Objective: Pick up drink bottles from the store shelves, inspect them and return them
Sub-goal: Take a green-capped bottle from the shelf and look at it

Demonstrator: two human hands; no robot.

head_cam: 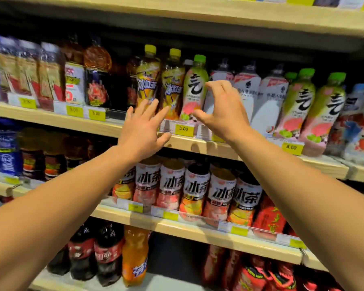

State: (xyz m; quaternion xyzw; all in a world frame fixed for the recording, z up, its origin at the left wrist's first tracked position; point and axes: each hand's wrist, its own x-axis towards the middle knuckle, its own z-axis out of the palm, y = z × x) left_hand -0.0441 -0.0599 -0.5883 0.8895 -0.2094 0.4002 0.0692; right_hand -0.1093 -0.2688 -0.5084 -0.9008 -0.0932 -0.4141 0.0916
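Observation:
A green-capped bottle with a pink and green label [194, 89] stands on the upper wooden shelf [198, 144], beside two yellow-capped bottles with orange and purple labels [148, 80]. My right hand [221, 108] is curled open just right of the green-capped bottle, thumb and fingers spread around empty air and apart from it. Lower and to the left, my left hand [144, 129] is held out flat with fingers spread, in front of the yellow-capped bottles' bases. Neither hand holds anything.
White-labelled bottles [267, 97] and more green-capped ones [301, 106] stand to the right. The shelf below carries a row of iced tea bottles [195, 187]; the bottom shelf has cola and orange soda [135, 255]. Yellow price tags [184, 129] line the shelf edges.

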